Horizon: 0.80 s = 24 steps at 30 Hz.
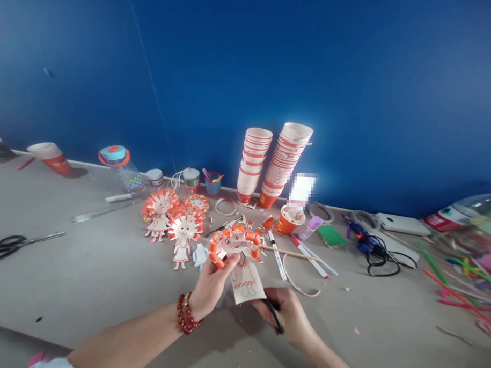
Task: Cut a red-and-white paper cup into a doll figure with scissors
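My left hand (pixel 214 282) pinches a paper doll (pixel 245 278) below its head, which is ringed by curled orange-and-white strips. A dress and legs are drawn on the doll's uncut white paper body. My right hand (pixel 287 311) is closed round the black handle of a pair of scissors (pixel 273 315) at the lower right corner of that paper; the blades are hidden behind it. Left of my hands lie finished-looking paper dolls (pixel 183 238) with fringed orange-and-white heads, and a small pale blue paper cutout (pixel 200 255).
Two tall stacks of paper cups (pixel 256 157) stand by the blue wall. Markers (pixel 277 255), a glue gun (pixel 366 239) with its cord and a green pad (pixel 331 236) lie to the right. More scissors (pixel 21 243), a ruler (pixel 103 211) and a clear bottle (pixel 123 169) are on the left.
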{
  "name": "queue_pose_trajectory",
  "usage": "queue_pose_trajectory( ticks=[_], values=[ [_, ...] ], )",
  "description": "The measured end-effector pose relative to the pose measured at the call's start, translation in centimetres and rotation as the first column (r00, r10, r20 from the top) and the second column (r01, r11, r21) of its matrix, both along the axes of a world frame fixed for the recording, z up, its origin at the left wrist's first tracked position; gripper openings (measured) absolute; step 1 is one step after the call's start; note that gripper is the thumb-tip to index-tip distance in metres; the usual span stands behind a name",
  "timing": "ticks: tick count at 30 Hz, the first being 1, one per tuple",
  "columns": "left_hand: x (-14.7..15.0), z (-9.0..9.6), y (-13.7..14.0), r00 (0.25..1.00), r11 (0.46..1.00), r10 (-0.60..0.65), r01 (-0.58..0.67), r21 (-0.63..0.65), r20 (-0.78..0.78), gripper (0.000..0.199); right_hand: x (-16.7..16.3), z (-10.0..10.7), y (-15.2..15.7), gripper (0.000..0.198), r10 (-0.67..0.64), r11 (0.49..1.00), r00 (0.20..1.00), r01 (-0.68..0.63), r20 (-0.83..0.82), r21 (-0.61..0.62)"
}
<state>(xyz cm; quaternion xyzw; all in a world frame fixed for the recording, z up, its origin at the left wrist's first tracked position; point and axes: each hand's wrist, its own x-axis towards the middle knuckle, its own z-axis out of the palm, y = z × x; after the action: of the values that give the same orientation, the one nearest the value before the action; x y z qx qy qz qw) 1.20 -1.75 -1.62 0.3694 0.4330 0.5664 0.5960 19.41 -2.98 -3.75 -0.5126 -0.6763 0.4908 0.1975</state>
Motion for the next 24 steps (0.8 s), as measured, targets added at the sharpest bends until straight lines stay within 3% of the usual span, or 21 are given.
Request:
queue_pose_trajectory(
  ticks=[5,10,17,24],
  values=[
    [-0.4,0.3,0.5,0.991,0.998,0.060,-0.060,0.009,-0.122,0.027,1.0,0.5,0.5,0.042,0.092,0.993,0.996,-0.093,-0.007,-0.075],
    [-0.9,0.4,1.6,0.992,0.994,0.108,-0.107,0.011,-0.067,0.030,4.0,2.0,2.0,0.045,0.199,0.972,0.979,-0.203,-0.040,-0.121],
    [-1.3,0.3,1.8,0.995,0.999,-0.024,0.021,-0.034,-0.096,0.027,4.9,3.2,2.6,0.045,0.256,0.964,0.964,-0.250,0.070,-0.087],
    [-1.9,0.3,1.8,0.964,0.979,-0.195,0.181,-0.093,-0.182,0.024,4.9,2.8,2.6,0.044,0.267,0.956,0.963,-0.259,0.041,-0.135]
  ],
)
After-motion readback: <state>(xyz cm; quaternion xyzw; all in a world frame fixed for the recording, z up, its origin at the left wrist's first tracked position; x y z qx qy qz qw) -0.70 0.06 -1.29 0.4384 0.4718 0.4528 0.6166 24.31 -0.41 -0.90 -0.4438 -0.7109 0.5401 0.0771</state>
